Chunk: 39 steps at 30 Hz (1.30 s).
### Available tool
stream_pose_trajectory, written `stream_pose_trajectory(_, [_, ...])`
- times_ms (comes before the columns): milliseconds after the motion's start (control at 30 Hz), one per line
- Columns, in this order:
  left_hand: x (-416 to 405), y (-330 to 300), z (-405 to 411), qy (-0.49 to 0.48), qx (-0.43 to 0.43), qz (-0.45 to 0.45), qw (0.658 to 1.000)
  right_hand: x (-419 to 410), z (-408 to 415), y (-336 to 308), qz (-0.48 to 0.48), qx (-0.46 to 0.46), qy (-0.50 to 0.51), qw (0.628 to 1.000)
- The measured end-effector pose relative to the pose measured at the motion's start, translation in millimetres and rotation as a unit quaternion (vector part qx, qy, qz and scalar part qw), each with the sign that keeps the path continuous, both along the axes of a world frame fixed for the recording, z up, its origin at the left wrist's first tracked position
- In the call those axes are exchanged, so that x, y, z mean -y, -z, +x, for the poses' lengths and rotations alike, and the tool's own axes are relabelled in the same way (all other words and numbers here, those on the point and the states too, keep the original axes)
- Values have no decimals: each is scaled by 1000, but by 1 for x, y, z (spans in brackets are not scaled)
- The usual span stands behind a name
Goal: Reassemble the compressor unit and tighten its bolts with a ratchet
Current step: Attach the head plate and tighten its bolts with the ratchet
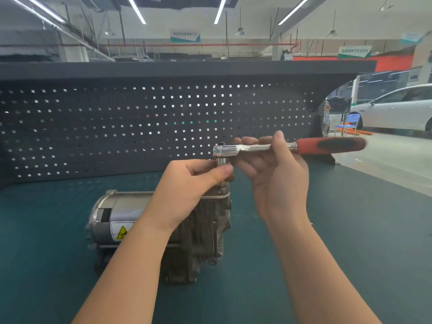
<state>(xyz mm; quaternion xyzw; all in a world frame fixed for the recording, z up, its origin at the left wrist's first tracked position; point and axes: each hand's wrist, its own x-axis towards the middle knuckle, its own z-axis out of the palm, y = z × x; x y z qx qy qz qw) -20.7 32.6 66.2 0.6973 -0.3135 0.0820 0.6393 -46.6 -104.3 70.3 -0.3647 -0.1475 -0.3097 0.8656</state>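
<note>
My right hand (274, 170) holds the ratchet (287, 147) by its chrome shank, fingers curled under and thumb on top, with the red and black grip sticking out to the right past my hand. The tool lies roughly level above the bench. My left hand (190, 183) pinches the socket (221, 161) that hangs under the ratchet head, thumb and fingers closed round it (what lies below the socket is hidden behind my fingers). The compressor unit (163, 228) lies on its side on the green mat (350, 242) just beneath my hands, its silver cylinder with the yellow warning label (121, 231) to the left and the ribbed cast end to the right. A dark pegboard (117, 127) stands behind the bench.
</note>
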Motion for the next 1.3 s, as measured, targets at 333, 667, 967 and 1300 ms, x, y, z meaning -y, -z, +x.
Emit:
stream_pose_trajectory(333, [-2,-2,-1,14,-2,-8,1000,-27,-9,15,-294,166,346,875])
stream_pose_trajectory(667, [0,0,2,-12,-6,-2,1000,-14,-1,10,-142,121,235,954])
stream_pose_trajectory(967, [1,-2,-1,-21,-16,4,1000,-17,0,11,-168,156,269,935])
stream_pose_trajectory(1300, [0,-3,-1,-14,-3,21,1000,-24,-5,12,-229,160,368,887])
